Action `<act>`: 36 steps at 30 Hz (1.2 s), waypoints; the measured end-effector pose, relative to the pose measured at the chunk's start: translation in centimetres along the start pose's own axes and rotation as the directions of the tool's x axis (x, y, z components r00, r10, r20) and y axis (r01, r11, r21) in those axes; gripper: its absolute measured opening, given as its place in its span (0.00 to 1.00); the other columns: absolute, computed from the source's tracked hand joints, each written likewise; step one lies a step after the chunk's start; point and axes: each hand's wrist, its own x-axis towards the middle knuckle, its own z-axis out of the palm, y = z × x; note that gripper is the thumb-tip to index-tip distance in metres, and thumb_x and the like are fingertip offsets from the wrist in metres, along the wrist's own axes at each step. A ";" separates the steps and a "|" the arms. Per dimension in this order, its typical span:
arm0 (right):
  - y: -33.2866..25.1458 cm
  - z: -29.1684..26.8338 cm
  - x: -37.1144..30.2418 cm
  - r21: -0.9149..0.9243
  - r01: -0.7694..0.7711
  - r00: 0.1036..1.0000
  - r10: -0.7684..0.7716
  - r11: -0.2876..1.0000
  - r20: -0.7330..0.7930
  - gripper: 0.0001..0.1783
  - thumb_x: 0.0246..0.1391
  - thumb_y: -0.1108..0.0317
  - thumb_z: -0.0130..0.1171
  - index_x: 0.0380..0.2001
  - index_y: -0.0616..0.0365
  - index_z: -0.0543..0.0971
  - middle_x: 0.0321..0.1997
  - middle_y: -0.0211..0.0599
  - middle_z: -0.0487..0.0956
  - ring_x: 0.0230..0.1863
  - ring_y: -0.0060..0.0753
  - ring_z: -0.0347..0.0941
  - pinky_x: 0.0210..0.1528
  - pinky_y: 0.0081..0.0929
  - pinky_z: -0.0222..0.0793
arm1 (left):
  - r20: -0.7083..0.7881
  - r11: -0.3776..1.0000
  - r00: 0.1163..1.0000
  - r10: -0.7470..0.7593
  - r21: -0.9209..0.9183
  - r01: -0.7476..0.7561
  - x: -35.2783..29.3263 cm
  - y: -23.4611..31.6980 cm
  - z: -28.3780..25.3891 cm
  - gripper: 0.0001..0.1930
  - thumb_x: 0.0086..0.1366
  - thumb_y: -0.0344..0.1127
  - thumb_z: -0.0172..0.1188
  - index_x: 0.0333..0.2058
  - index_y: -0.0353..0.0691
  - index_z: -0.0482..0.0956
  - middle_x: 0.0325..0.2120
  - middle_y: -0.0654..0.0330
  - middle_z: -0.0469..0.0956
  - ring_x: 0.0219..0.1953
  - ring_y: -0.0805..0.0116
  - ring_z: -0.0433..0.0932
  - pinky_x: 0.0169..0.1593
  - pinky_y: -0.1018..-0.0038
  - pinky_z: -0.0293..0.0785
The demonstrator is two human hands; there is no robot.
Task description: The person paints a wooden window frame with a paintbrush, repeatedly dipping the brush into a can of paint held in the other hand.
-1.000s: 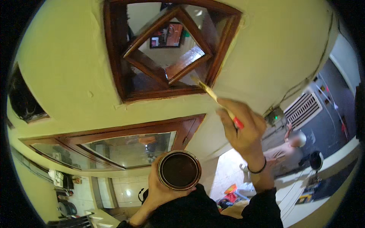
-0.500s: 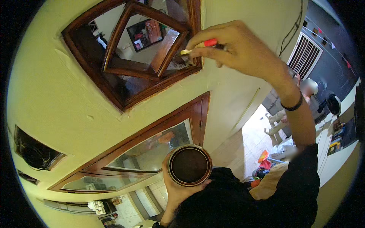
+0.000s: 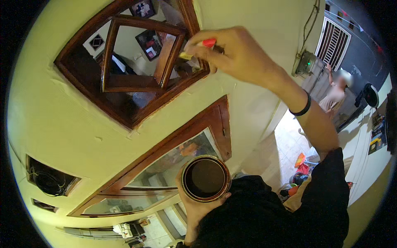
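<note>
Step in hand, as judged: brown finish, probably stain or varnish, is being brushed onto woodwork. The right hand (image 3: 233,51) is at top centre of the frame, its grip closed round a brush with a red-ended handle (image 3: 209,42). The bristle end lies at the right-hand corner of a brown wooden frame (image 3: 97,94) set in the wall (image 3: 53,111), beside the tilted inner wooden square (image 3: 108,58); blur and the fingers prevent telling whether bristles touch wood. The left hand (image 3: 198,213), lower centre, has its grip wrapped round a lidless can (image 3: 228,177) of dark brown liquid, held apart from the brush.

Next move, as judged: it calls for a light stroke along the grain, bristles clear of the pale wall, with the can kept level; overrun onto the wall is the chief risk
</note>
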 end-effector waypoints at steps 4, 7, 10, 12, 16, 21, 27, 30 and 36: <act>-2.0 -0.6 -0.4 0.054 0.014 0.994 -0.019 0.998 0.103 0.14 0.65 0.59 0.67 0.40 0.59 0.87 0.25 0.46 0.83 0.19 0.36 0.81 0.27 0.36 0.74 | -0.054 0.998 0.998 -0.032 0.061 0.035 -0.1 0.8 0.4 0.67 0.34 0.40 0.92 0.70 0.33 0.55 0.64 0.46 0.71 0.66 0.52 0.74 0.71 0.54 0.71; -2.0 -1.9 -0.8 0.095 -0.027 0.984 0.010 0.995 0.177 0.14 0.65 0.58 0.67 0.42 0.59 0.87 0.25 0.44 0.83 0.18 0.34 0.80 0.27 0.36 0.75 | -0.078 0.999 0.996 -0.040 0.017 0.041 -0.2 0.1 0.9 0.67 0.34 0.40 0.92 0.69 0.33 0.56 0.64 0.46 0.71 0.66 0.52 0.74 0.71 0.54 0.70; -1.1 -1.8 -0.6 0.142 -0.067 0.988 0.045 0.988 0.149 0.13 0.66 0.60 0.66 0.41 0.60 0.86 0.27 0.46 0.84 0.23 0.42 0.83 0.32 0.38 0.78 | -0.091 0.999 0.995 -0.034 0.032 0.037 -0.4 -0.6 1.2 0.67 0.33 0.40 0.92 0.69 0.34 0.57 0.64 0.47 0.71 0.66 0.52 0.74 0.71 0.54 0.70; 0.2 -1.0 -0.4 -0.048 0.157 0.983 -0.152 0.986 0.102 0.12 0.65 0.63 0.65 0.40 0.62 0.86 0.31 0.49 0.85 0.31 0.52 0.83 0.40 0.43 0.79 | -0.100 0.999 0.994 -0.036 0.029 0.039 -0.2 -0.1 1.9 0.67 0.33 0.40 0.92 0.69 0.34 0.57 0.63 0.47 0.71 0.66 0.52 0.74 0.71 0.54 0.70; 1.9 -0.6 -0.9 -0.049 0.412 0.907 -0.404 0.910 0.117 0.12 0.66 0.66 0.67 0.48 0.62 0.85 0.37 0.44 0.85 0.26 0.34 0.83 0.31 0.33 0.78 | -0.196 0.995 0.975 -0.100 -0.010 0.100 -0.4 0.9 3.4 0.67 0.31 0.42 0.92 0.69 0.34 0.58 0.63 0.47 0.72 0.66 0.52 0.74 0.71 0.54 0.70; -0.1 -3.3 -1.0 0.184 0.008 0.968 -0.054 0.983 0.246 0.12 0.65 0.66 0.67 0.47 0.62 0.86 0.37 0.43 0.85 0.25 0.29 0.82 0.26 0.28 0.76 | -0.248 0.993 0.963 -0.101 0.027 0.111 -0.7 1.1 4.3 0.67 0.31 0.43 0.92 0.69 0.34 0.59 0.62 0.48 0.73 0.65 0.53 0.74 0.71 0.54 0.70; 3.4 1.2 -1.2 -0.088 0.408 0.912 -0.400 0.909 0.092 0.13 0.67 0.64 0.64 0.48 0.60 0.86 0.40 0.44 0.85 0.33 0.45 0.83 0.42 0.37 0.79 | -0.273 0.990 0.956 -0.105 0.061 0.126 -1.4 0.9 5.3 0.66 0.30 0.41 0.92 0.69 0.35 0.60 0.61 0.49 0.73 0.63 0.54 0.75 0.70 0.55 0.71; 1.3 -1.4 -2.1 0.093 0.289 0.935 -0.302 0.953 0.184 0.14 0.66 0.63 0.65 0.49 0.59 0.86 0.42 0.45 0.85 0.41 0.50 0.82 0.48 0.43 0.77 | -0.311 0.987 0.945 -0.105 0.081 0.137 -1.7 0.7 5.4 0.66 0.30 0.40 0.92 0.69 0.35 0.60 0.60 0.50 0.73 0.63 0.55 0.75 0.70 0.55 0.71; 3.6 0.5 -1.2 0.050 0.221 0.962 -0.226 0.974 0.156 0.14 0.65 0.65 0.66 0.49 0.59 0.86 0.42 0.46 0.85 0.43 0.51 0.82 0.49 0.43 0.77 | -0.318 0.997 0.947 -0.055 0.035 0.069 -1.4 0.7 6.0 0.67 0.30 0.39 0.92 0.69 0.35 0.59 0.61 0.50 0.73 0.63 0.55 0.75 0.69 0.56 0.73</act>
